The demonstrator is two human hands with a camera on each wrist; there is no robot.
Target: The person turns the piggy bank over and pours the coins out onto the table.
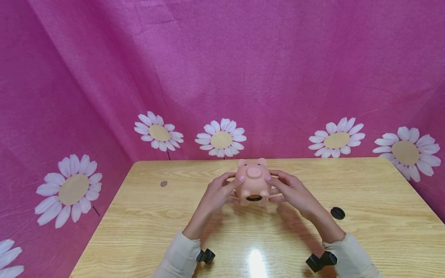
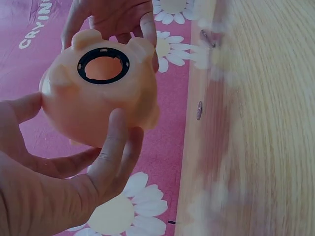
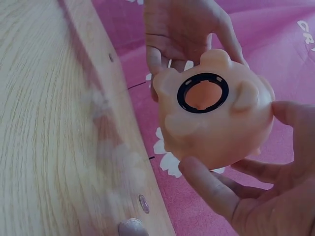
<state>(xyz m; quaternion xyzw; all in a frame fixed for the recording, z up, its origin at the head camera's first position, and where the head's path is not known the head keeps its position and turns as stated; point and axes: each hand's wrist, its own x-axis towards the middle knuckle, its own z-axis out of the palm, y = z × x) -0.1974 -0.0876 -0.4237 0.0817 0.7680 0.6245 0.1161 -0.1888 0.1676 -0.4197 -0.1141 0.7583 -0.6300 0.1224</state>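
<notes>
A pink piggy bank is held above the table between both hands, its snout toward the head camera and its underside tipped partly into view. My left hand grips one side, thumb in front and fingers behind. On the opposite side my right hand holds it the same way. Both wrist views show the round belly hole with a black ring, uncovered, and the pink inside. A black round cap lies on the table right of the right hand.
On the wooden table, a small brown coin lies at the far left. The right wrist view shows a silvery coin near a table edge. A pink curtain with daisies hangs behind and along the left.
</notes>
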